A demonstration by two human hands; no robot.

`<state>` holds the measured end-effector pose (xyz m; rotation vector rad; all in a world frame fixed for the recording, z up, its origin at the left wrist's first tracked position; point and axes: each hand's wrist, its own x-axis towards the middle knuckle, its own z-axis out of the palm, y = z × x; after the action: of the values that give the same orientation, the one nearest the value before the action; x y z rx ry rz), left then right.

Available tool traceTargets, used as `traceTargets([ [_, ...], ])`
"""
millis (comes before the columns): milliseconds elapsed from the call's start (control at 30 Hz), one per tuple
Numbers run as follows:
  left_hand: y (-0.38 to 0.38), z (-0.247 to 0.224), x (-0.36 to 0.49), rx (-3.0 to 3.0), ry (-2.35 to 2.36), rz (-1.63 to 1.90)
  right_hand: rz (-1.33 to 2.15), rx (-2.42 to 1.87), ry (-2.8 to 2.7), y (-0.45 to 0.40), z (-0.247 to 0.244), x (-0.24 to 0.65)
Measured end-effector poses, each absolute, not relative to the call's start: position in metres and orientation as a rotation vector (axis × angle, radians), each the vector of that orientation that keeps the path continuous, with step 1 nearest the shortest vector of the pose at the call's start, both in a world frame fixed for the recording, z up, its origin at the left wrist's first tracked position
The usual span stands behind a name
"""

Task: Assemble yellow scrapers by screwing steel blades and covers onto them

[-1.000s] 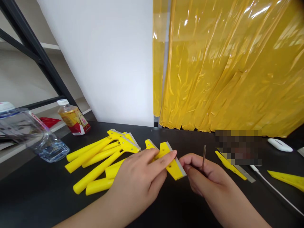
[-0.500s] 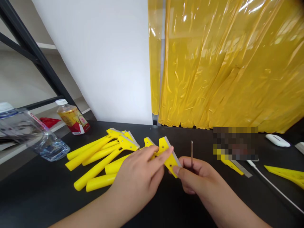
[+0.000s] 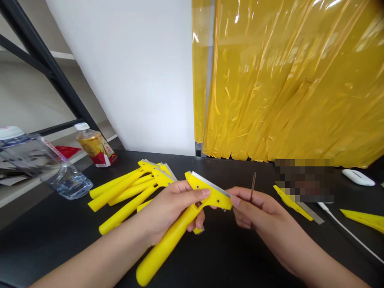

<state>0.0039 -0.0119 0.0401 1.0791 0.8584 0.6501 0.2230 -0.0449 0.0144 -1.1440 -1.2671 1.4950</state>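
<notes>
My left hand (image 3: pixel 183 204) grips a yellow scraper (image 3: pixel 172 244) at its neck, thumb on the flat head. The scraper's handle slants down toward me, and a metal blade (image 3: pixel 210 183) lies along the head's far edge. My right hand (image 3: pixel 255 212) is closed around a thin metal rod (image 3: pixel 253 187) that stands up from the fingers; its lower part is hidden. The right thumb and fingertips also pinch the right corner of the scraper's head. Left of my hands, several more yellow scrapers (image 3: pixel 126 214) lie in a pile, partly covered by my left forearm.
A large clear bottle (image 3: pixel 64 176) and a drink bottle (image 3: pixel 97 148) stand at the left. On the right are a yellow scraper part with a metal strip (image 3: pixel 295 204), another yellow piece (image 3: pixel 363 218), a white cable (image 3: pixel 345 232) and a white case (image 3: pixel 358 177).
The scraper has turned in my hands: its handle now points toward me and its blade faces away. My left thumb has come onto its head. The view has shifted slightly.
</notes>
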Motion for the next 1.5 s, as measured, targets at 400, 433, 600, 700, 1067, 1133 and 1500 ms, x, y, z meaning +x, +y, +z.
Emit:
traceTargets([
  [400,-0.025,0.021,0.016,1.037,0.888,0.762,1.493,-1.3,-1.098,-0.038,0.007,0.217],
  [433,-0.025,0.021,0.016,1.037,0.874,0.763,1.516,-1.317,-1.084,-0.039,0.007,0.216],
  [600,-0.025,0.022,0.017,1.04,0.849,0.773,1.591,-1.271,-0.98,-0.04,0.005,0.215],
  [700,-0.024,0.021,0.017,1.035,0.866,0.771,1.662,-1.176,-0.896,-0.04,0.003,0.217],
  [1067,-0.022,0.023,0.015,0.997,0.863,0.811,1.844,-0.903,-0.717,-0.036,-0.002,0.224],
  [1133,-0.023,0.025,0.016,0.992,0.863,0.802,1.879,-0.901,-0.743,-0.036,-0.003,0.224],
  [1500,-0.016,0.02,0.011,1.044,0.875,0.855,1.946,-0.843,-0.758,-0.036,-0.001,0.226],
])
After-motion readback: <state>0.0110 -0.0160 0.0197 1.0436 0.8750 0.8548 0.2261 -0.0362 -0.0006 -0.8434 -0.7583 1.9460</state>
